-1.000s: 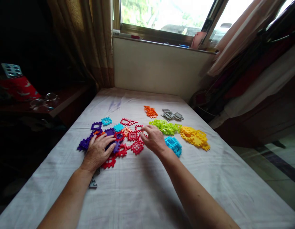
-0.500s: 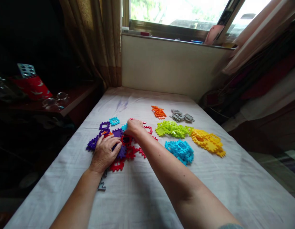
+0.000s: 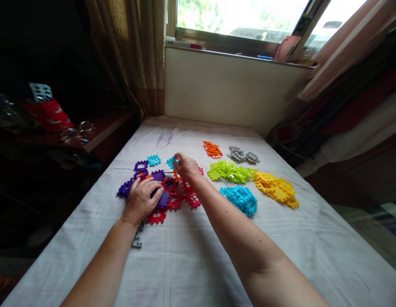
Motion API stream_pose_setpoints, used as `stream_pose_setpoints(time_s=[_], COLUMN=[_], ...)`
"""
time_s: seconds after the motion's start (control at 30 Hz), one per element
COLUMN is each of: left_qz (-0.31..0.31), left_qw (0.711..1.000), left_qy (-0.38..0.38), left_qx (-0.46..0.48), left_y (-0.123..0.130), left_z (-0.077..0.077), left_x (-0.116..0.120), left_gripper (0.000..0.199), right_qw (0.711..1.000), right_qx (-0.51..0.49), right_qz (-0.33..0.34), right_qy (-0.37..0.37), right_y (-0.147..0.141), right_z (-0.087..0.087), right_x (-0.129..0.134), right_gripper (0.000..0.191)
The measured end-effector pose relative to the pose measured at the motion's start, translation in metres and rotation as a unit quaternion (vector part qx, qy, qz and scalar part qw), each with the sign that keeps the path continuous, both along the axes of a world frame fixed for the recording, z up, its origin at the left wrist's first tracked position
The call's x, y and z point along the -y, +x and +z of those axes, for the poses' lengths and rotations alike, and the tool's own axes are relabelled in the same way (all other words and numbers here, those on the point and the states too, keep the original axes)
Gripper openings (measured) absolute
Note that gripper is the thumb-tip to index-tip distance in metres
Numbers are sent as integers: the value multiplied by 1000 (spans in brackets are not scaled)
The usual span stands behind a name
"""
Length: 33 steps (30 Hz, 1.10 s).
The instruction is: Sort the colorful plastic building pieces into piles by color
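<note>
Closest, the left hand (image 3: 142,199) lies spread, palm down, over purple pieces (image 3: 164,199). Just beyond, the right hand (image 3: 186,168) now pinches a light-blue piece (image 3: 171,163), shifted from where it lay moments ago, apparently free of the red pieces (image 3: 174,201).

Colourful toothed tiles (image 3: 239,199) lie clustered — on pale cloth (image 3: 172,264).

Right hand (image 3: 187,167) moved farther left — now gripping light-blue piece (image 3: 171,163).
</note>
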<state>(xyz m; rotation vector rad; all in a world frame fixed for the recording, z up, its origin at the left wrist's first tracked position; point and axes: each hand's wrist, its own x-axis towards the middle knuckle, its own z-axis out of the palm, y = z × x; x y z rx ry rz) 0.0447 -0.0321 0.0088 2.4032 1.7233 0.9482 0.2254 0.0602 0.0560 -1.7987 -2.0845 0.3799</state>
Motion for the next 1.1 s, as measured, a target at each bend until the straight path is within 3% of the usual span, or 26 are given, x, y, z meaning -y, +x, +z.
stream_pose_setpoints(time_s=[0.2, 0.3, 0.4, 0.57, 0.67, 0.77, 0.87, 1.1], left_qz=[-11, -10, -8, -3, 1, -1, -3, 2], left_qw=[1000, 1000, 1000, 1000, 1000, 1000, 1000, 1000], left_qy=[6, 10, 8, 4, 8, 12, 17, 16], left_qx=[-9, -11, -13, -9, -6, -5, -8, -6], left_y=[-2, -2, -2, -2, -2, -3, -3, -2], left_z=[-1, -1, 0, 0, -2, -3, -4, -2], left_x=[-3, -5, -4, -4, -4, -5, -5, -4], left_gripper=[32, 34, 36, 36, 33, 31, 31, 30], right_qw=[992, 976, 958, 928, 909, 907, 922, 944], right_qx=[-106, -184, -250, -314, -347, -343, -277, -129], right_qz=[-32, -66, -83, -167, -207, -226, -254, -277], right_qy=[59, 96, 116, 110, 106, 89, 90, 123], right_y=[22, 47, 90, 177, 209, 219, 217, 211], right_z=[7, 9, 6, -10, -21, -29, -32, -14], right_x=[11, 26, 51, 97, 112, 117, 119, 118], right_gripper=[23, 23, 25, 36, 46, 49, 42, 32])
